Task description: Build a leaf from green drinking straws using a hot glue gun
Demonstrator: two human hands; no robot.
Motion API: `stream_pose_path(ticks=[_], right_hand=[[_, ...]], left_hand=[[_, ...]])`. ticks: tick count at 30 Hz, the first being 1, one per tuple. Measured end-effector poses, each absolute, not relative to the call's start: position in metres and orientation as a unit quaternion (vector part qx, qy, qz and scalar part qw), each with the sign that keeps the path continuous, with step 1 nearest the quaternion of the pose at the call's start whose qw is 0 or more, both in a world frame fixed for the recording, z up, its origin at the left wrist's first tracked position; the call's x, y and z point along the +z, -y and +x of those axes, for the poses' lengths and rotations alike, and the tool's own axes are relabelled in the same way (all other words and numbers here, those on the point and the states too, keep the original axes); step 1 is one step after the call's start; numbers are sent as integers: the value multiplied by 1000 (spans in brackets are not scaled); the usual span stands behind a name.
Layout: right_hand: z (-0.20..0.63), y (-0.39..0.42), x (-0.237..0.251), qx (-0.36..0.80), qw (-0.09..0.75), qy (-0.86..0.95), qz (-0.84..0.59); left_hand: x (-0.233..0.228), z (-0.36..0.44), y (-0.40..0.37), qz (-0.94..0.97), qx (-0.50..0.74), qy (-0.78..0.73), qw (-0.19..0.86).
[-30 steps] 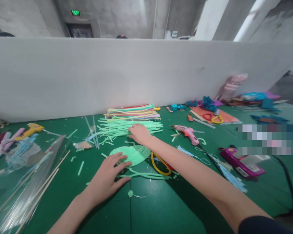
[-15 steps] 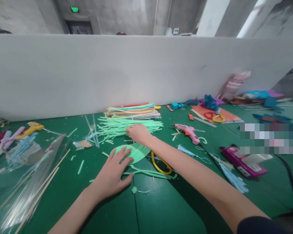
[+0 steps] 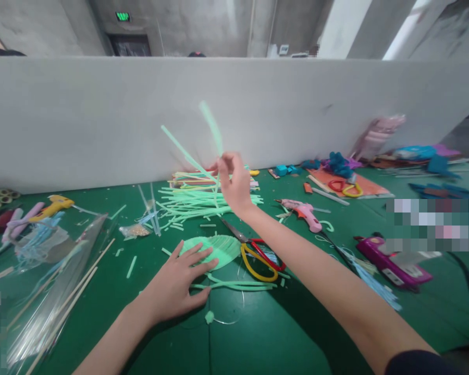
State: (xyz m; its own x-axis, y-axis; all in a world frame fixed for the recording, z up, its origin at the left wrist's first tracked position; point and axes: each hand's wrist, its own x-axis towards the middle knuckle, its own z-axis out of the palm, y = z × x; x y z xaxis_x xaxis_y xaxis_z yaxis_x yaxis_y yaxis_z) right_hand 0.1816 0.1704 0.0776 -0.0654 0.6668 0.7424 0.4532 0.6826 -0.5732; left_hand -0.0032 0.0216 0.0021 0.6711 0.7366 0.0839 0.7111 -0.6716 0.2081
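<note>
Right hand raised above straw pile, fingers pinched shut on green straws, left hand flat, fingers spread open, on green disc, scissors beside disc.

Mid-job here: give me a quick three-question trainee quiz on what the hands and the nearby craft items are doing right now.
1. True or false: the right hand is raised above the table, pinching pale green strips.
2. What does the left hand rest on?
A. the pink glue gun
B. the green leaf-shaped piece
C. the clear plastic bag
3. Fill in: the scissors lying just right of the green leaf-shaped piece have red and ______ handles.

Key
1. True; the strips stick up, blurred.
2. B; its fingers lie on the piece's left edge.
3. yellow
</note>
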Motion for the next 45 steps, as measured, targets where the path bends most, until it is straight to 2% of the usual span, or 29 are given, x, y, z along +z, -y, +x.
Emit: stream_pose_path(ticks=[2,4,5,8,12,14,16,27,31,34,45], right_hand=[[187,-169,104,129,678,642,-333],[197,-162,123,141,689,629,-331],[202,-157,127,154,659,652,-342],[221,-131,113,205,451,774,-393],[246,-85,54,175,152,851,-471],[258,-67,31,151,83,851,-496],[269,-57,20,147,56,839,-522],[269,-66,20,114,91,794,-590],[255,-53,26,148,142,816,-540],[244,-41,23,191,141,855,-461],[233,-47,-3,-17,111,908,-405]], left_hand=[[0,-2,-22,915,70,-392,61],[-3,-1,-23,920,58,-386,40],[-4,0,-23,922,55,-383,29],[-7,0,-25,924,63,-377,2],[-9,-2,-26,924,85,-372,-8],[-9,-2,-27,925,95,-368,-7],[-9,-2,-27,924,103,-367,-10],[-8,-4,-29,922,106,-374,-2],[-11,-9,-29,907,120,-404,14],[-15,-11,-32,900,110,-421,25],[-21,-10,-37,897,108,-429,11]])
